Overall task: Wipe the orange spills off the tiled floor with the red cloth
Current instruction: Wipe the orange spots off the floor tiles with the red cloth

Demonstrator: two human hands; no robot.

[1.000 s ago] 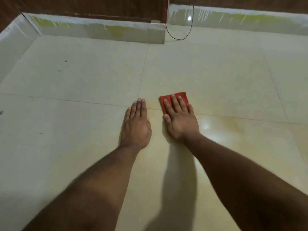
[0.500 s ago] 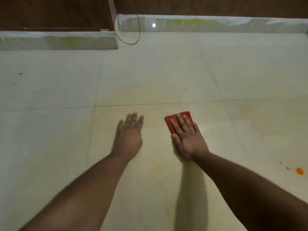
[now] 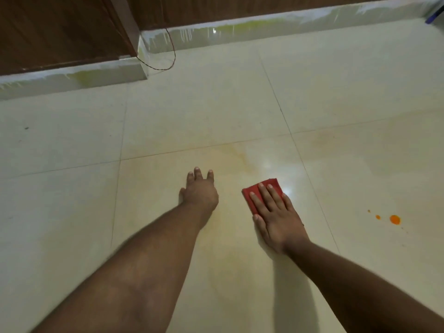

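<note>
My right hand (image 3: 276, 215) lies flat on a folded red cloth (image 3: 252, 195) and presses it against the cream tiled floor (image 3: 192, 116); only the cloth's far and left edges show past my fingers. My left hand (image 3: 199, 191) rests on the floor to the left of the cloth, fingers slightly spread, holding nothing. An orange spill (image 3: 394, 219) with two smaller drops (image 3: 377, 217) beside it sits on the tile to the right of the cloth, a forearm's length away. A faint yellowish smear (image 3: 240, 152) stains the tile beyond my hands.
A glossy white skirting (image 3: 72, 78) runs along brown wooden walls at the back, stepping out at a corner. A thin dark wire (image 3: 171, 58) hangs down and loops on the floor by that corner. A dark speck (image 3: 26, 128) lies far left.
The view has swung right, bringing the orange drops into sight. My right hand has slid the cloth toward me and to the right. My left hand has shifted along, fingers spreading.
</note>
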